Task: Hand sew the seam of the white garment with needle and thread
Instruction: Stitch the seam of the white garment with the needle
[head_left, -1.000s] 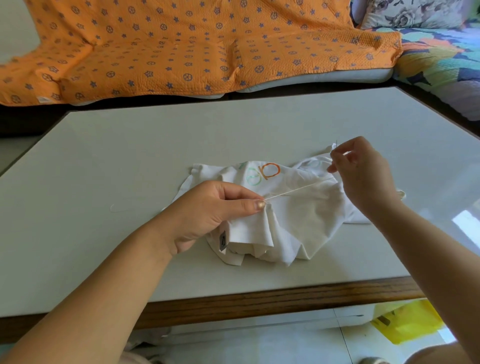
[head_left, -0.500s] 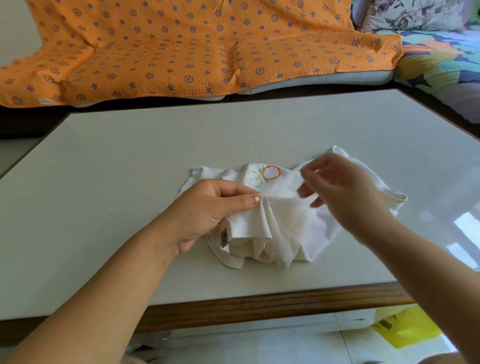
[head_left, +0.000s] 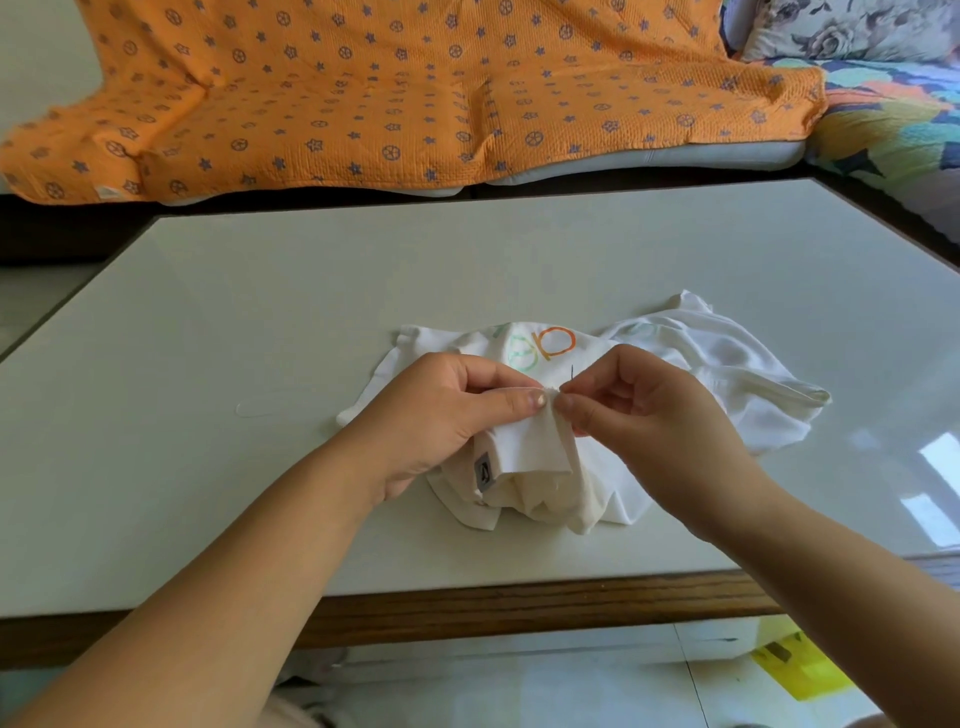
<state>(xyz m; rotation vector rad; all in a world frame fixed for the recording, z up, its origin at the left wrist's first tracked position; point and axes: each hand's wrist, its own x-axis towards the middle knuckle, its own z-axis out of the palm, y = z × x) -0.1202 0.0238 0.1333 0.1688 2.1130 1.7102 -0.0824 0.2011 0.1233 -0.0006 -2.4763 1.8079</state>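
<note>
Plainly the sewing is under way but not finished. The garment (head_left: 691, 374) lies bunched near the front middle of the worktop (head_left: 260, 312), with one fold lifted off the heap and held between the two hands. Along the top edge of that fold runs the seam (head_left: 548, 402). Just above it a thin dark sliver stands up, which I take to be the needle (head_left: 572, 372); whether its point is in the cloth cannot be told. The thread is too fine to make out.

The left hand (head_left: 441, 415) grips the fold right at the seam, thumb on the near side and fingers (head_left: 498, 371) curled over the far side. The right hand (head_left: 654, 421) meets it there, its fingers (head_left: 574, 410) pinched together, apparently on the needle. The two hands touch or nearly touch at that spot.

As to progress, I judge one stitch to be in hand. No finished line of stitches shows on the fold, so how much of the seam is closed cannot be read. The rest of the garment lies slack, with a grey label (head_left: 483, 470) below the left hand. Knotting off and cutting the thread look not yet done. Beyond the worktop lies an orange blanket (head_left: 415, 88).
</note>
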